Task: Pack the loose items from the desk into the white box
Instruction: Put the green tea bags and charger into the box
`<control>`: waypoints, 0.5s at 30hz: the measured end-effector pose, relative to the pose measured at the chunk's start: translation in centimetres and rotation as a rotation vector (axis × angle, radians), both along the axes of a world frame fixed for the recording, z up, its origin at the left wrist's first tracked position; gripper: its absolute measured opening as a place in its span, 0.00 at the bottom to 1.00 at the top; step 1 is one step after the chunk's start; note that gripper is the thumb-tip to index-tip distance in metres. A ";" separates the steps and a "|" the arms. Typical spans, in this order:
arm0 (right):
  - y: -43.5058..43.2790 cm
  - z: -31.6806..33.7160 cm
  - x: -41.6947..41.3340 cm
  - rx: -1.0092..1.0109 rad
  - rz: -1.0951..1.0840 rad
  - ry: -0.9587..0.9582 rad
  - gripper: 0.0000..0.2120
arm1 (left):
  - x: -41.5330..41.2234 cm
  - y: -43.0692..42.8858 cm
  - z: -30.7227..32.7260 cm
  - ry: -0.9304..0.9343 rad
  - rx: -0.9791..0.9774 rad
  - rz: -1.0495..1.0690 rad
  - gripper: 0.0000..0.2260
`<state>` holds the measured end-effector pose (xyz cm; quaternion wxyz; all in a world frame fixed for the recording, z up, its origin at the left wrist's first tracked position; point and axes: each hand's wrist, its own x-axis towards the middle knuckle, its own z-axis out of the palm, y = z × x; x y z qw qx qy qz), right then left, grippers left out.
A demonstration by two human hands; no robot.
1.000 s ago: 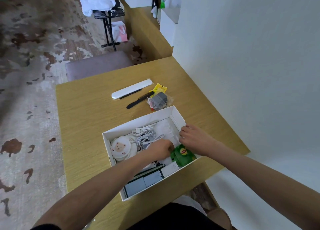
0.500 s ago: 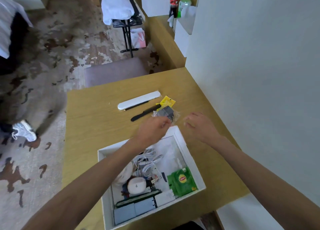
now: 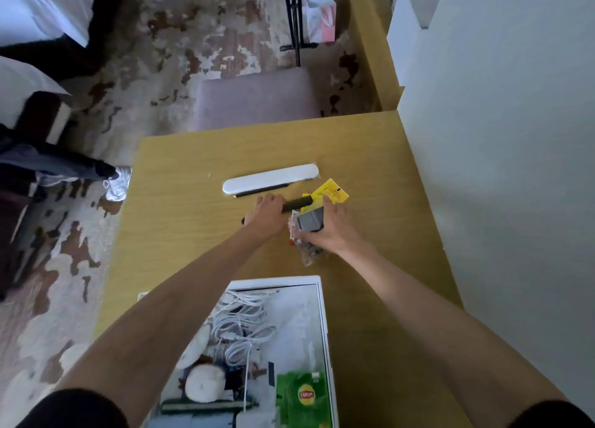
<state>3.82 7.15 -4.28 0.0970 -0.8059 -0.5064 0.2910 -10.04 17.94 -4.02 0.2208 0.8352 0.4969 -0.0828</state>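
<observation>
- open white cardboard box (image 3: 280,280) sits at the near edge of the light wooden desk (image 3: 190,237); white coiled cables (image 3: 241,328) and a green Lipton tea packet (image 3: 302,398) lie inside, plus other bits too blurred to name
- right hand (image 3: 331,234) is beyond the box's far rim, fingers clamped round a clear plastic bag with a grey block inside (image 3: 309,223); the bag's lower end touches the desk
- left hand (image 3: 267,215) is just beside it, fingers curled over the handle of a black plastic comb (image 3: 297,202) lying on the desk
- yellow flat packet (image 3: 333,191) lies at the comb's toothed end, partly under it
- long white oval case (image 3: 270,178) lies further out, with a thin black pencil (image 3: 262,189) along its near side
- mauve padded stool (image 3: 257,101) stands past the desk's far edge
</observation>
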 end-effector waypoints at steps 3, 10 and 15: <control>-0.3 -1.8 -2.1 0.001 0.088 -0.165 0.56 | 0.0 0.2 -0.8 0.119 0.061 -0.001 0.15; -1.8 -2.3 -1.3 0.048 0.045 -0.185 0.48 | -1.3 0.6 -1.9 0.144 0.072 -0.017 0.15; -3.2 1.8 0.6 0.181 -0.285 0.295 0.48 | -2.8 0.5 -0.3 -0.074 -0.062 0.000 0.09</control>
